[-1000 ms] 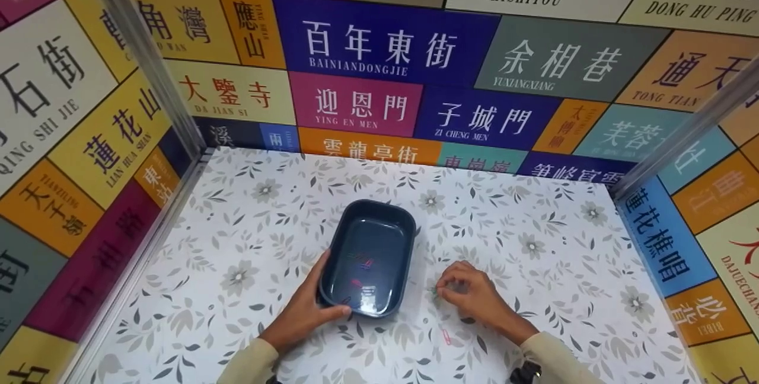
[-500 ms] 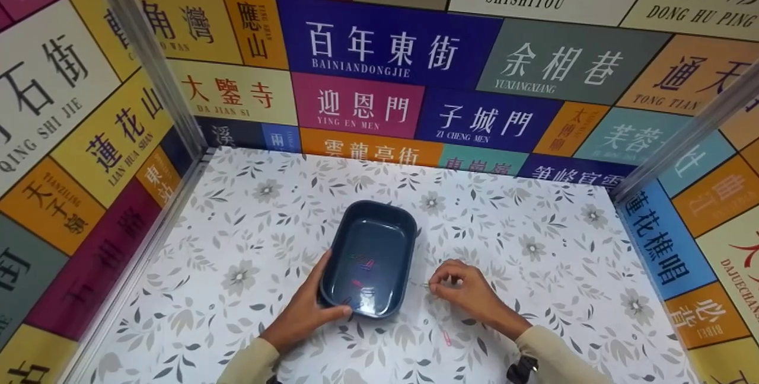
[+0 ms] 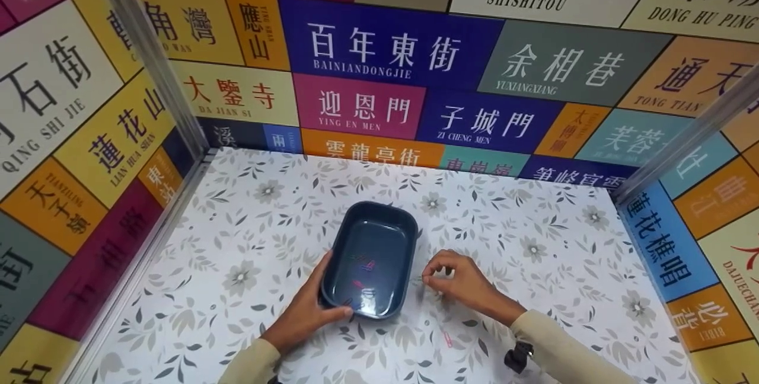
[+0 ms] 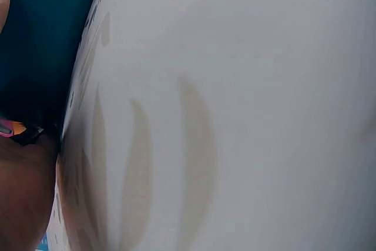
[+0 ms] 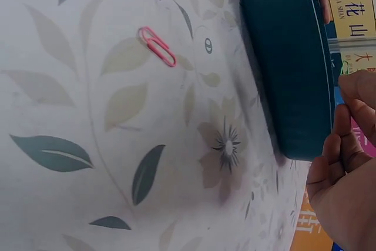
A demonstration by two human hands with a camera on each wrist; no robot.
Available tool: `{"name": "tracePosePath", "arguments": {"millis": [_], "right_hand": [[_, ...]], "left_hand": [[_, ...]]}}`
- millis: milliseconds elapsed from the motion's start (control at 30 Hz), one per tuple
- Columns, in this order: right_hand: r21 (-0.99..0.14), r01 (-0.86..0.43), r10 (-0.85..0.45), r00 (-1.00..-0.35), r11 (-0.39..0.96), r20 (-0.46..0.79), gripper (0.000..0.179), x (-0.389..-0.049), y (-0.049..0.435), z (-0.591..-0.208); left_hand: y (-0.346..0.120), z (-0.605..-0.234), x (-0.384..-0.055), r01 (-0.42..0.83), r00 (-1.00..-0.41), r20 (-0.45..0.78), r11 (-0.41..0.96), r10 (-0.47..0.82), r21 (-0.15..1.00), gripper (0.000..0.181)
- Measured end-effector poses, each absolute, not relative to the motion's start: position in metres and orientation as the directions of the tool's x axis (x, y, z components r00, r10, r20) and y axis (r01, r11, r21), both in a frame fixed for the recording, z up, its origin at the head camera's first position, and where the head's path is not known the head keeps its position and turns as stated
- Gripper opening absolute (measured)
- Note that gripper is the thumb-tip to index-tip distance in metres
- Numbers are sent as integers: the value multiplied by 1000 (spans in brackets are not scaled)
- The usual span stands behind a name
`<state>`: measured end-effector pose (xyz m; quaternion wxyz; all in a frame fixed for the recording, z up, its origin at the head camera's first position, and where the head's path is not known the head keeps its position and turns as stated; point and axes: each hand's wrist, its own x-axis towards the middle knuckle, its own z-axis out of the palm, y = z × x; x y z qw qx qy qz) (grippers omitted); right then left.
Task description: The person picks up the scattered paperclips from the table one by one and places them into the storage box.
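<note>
A dark blue rectangular dish [image 3: 386,233] stands on the table, several small coloured paper clips [image 3: 363,266] lying on its bottom. My left hand [image 3: 303,317] grips its near left corner, thumb over the near rim and fingers along the left side. To the right of the dish, my right hand [image 3: 462,284] is raised off the table, thumb and forefinger pinched together. Between these fingertips the right wrist view shows a small green paper clip [image 5: 345,67]. A pink paper clip [image 5: 157,46] lies on the table nearer to me than the right hand.
White cloth with a leaf and flower print [image 3: 533,218] covers the table. Panels with coloured street-name signs [image 3: 385,40] wall it in at the back and both sides, with clear corner posts [image 3: 160,76].
My right hand has risen from the table and moved left towards the dish, pinching the paper clip. The left hand and the dish have stayed in place.
</note>
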<state>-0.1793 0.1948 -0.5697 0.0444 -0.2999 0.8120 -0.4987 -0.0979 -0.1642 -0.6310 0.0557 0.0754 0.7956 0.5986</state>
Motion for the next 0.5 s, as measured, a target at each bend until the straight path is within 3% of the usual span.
{"name": "tracePosePath", "arguments": {"millis": [500], "right_hand": [[-811,-454,-563,-804,368,194,6,-194,179,-558]], "left_hand": [[-165,-629,-98,-1,-978,-62,290,202,957,126]]}}
